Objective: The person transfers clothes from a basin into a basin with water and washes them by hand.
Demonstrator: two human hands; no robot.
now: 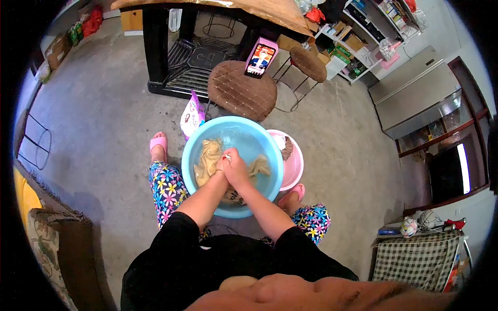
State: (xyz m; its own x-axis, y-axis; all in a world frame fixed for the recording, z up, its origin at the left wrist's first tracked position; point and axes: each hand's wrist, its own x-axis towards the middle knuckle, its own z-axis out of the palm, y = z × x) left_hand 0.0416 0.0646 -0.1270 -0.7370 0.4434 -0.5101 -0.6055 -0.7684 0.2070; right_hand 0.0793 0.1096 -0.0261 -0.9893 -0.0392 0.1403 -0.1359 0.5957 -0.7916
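on the grey concrete floor (pixel 358 171), near the middle, a round light-blue basin (pixel 250 137) with water inside. along its left wall, a bunched tan cloth (pixel 208 154); toward the right wall, more tan fabric (pixel 260 166); by the near rim, a dark patterned piece (pixel 233 197), partly under the forearms. over the middle of the basin, right hand (pixel 236 169) across left hand (pixel 220 165), both against the bunched tan cloth. right fingers curled in and together, cannot tell on what; left fingers mostly hidden, cannot tell their state. just beside the right rim, a pink basin (pixel 294 173) with brown cloth (pixel 287 149). by the far-left rim, a purple-and-white bag (pixel 192 118). beyond the far rim, a brown quilted stool (pixel 238 90), with a lit phone (pixel 260 60) at its far-right edge. farther back, a wooden tabletop (pixel 233 5) on black legs. toward the floor's far-right corner, stocked shelves (pixel 353 37); along its right edge, a pale refrigerator (pixel 415 93).
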